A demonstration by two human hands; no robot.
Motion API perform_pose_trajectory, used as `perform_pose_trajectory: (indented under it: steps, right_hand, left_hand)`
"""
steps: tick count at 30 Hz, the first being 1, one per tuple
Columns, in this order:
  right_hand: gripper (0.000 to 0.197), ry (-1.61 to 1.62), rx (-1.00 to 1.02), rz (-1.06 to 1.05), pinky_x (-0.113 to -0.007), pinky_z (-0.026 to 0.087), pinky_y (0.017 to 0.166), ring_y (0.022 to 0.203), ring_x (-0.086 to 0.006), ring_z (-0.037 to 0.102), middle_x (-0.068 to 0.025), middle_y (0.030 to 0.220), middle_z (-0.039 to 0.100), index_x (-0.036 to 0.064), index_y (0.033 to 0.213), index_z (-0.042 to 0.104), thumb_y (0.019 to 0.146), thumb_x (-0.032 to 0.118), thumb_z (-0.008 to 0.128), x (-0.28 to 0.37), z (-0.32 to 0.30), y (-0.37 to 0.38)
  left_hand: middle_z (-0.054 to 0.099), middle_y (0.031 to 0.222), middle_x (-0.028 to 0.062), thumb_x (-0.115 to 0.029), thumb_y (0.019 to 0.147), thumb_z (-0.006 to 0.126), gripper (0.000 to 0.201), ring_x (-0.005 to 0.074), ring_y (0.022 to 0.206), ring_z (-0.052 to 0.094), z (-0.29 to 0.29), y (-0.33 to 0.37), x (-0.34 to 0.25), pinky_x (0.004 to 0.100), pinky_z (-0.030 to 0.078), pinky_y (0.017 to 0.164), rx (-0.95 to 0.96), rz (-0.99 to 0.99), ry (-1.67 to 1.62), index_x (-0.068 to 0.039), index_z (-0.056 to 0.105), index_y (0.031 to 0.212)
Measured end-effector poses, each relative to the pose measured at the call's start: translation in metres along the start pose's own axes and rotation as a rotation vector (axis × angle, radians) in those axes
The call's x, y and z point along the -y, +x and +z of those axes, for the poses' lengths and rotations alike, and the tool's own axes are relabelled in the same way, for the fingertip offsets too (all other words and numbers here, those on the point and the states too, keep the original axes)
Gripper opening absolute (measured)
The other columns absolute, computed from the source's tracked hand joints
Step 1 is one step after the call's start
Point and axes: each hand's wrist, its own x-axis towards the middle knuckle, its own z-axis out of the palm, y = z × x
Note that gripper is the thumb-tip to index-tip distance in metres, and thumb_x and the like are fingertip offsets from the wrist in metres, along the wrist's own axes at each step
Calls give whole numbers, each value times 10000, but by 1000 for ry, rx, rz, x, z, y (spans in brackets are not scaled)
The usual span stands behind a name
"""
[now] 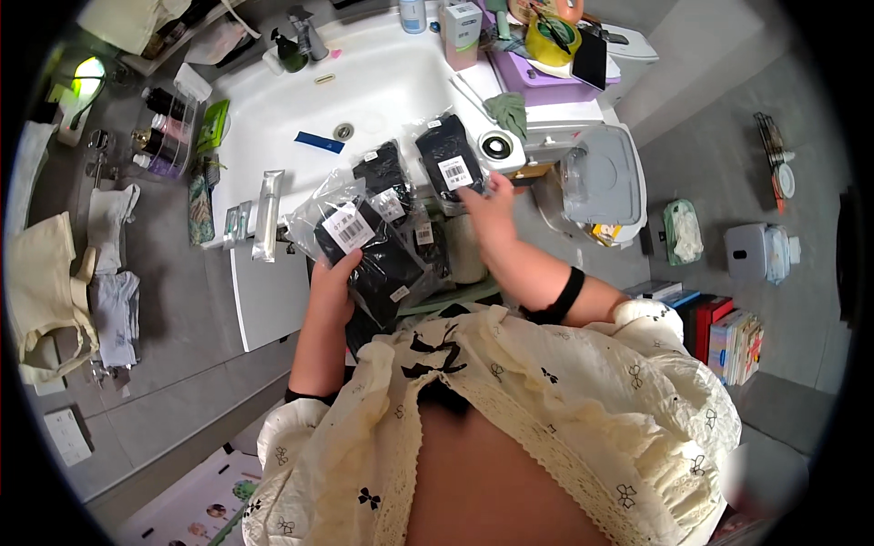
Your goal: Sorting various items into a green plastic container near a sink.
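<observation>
In the head view, four clear plastic packets with dark contents can be counted near the middle of the frame, above the person's lap. Each shows at least one white printed label.

The largest, the near packet [382,264], lies tilted left of centre; its black contents look soft and folded, and its loose, glossy film sticks out at the upper left. It shows two labels, a big one with a barcode near its top and a small one low down. The left hand [337,280] pinches its left edge, thumb over the front, the other fingers hidden behind.

The far packet [446,150], right of centre, is flatter and neatly rectangular, black, with one large barcode label. The right hand [489,202] pinches its lower right corner.

Between these two is the middle packet [371,168], partly covered by the near packet. Below it sits the small packet [439,255], largely hidden; what is inside cannot be told.

Behind them, one white sink [264,109] fills the upper middle, with one blue strip [320,142] beside one round drain [342,132]. One silvery pouch [268,216] lies at the sink's lower left edge. One purple box [533,88] stands at upper right, and one grey lid [605,177] shows below it.
</observation>
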Motion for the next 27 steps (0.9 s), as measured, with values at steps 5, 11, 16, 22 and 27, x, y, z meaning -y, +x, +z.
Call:
perform_pose_trajectory:
  steps: [5, 11, 16, 22, 27]
  right_hand:
    - [614, 110, 37, 296, -318, 402, 810, 915, -206, 497, -96, 1054, 493, 27, 1179, 369, 690, 191, 701, -34, -31, 34]
    - [288, 72, 197, 723, -326, 407, 693, 707, -146, 461, 28, 852, 488, 154, 914, 517, 756, 353, 653, -38, -25, 44]
    - [244, 130, 163, 769, -330, 429, 697, 721, -150, 497, 23, 800, 485, 141, 925, 510, 782, 294, 635, -42, -24, 52]
    - [200, 141, 327, 530, -257, 467, 548, 671, -131, 537, -20, 850, 538, 85, 964, 501, 811, 198, 565, -26, -27, 49]
    - [67, 309, 321, 418, -264, 503, 553, 592, -121, 483, -11, 705, 464, 69, 844, 478, 786, 93, 501, -16, -20, 55]
  left_hand:
    - [565, 1042, 117, 9, 777, 536, 345, 224, 934, 561, -18, -8, 17, 343, 465, 807, -58, -6, -68, 4, 479, 1118]
    - [570, 1036, 108, 23, 787, 516, 334, 217, 934, 564, -26, -26, 27, 338, 469, 806, -126, 16, -128, -12, 484, 1118]
    - [575, 1033, 102, 15, 796, 516, 321, 206, 919, 571, -25, -38, 23, 325, 469, 796, -145, 43, -115, -11, 489, 1114]
    - [573, 1033, 108, -23, 791, 526, 331, 212, 908, 579, -22, -45, 19, 331, 477, 793, -178, 77, -60, -7, 478, 1119]
    - [572, 1035, 108, -21, 791, 523, 340, 213, 911, 579, -27, -45, 17, 328, 476, 796, -156, 91, -67, -9, 471, 1127]
